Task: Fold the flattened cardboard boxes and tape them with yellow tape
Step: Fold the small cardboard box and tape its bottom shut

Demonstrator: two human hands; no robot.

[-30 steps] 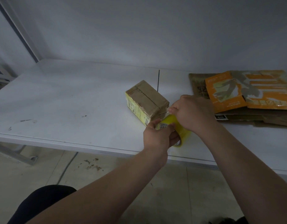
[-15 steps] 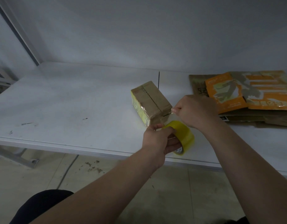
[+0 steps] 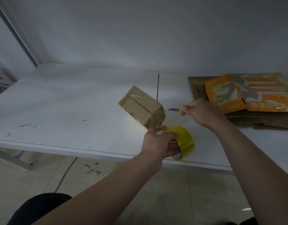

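We're looking at a white counter (image 3: 75,111), dark smudges (image 3: 25,125) at its left, a dark seam (image 3: 158,86) across it. Below us: stained floor (image 3: 91,169), a cable (image 3: 66,174), a metal bracket (image 3: 26,164).

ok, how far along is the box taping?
Done: one small box stands folded on the table, glossy tape over its top seam and edges. In hand: the left hand grips the yellow tape roll; the right hand pinches a small cutter, blade pointing at the box. Left: the stack of flattened boxes at the right lies unfolded.
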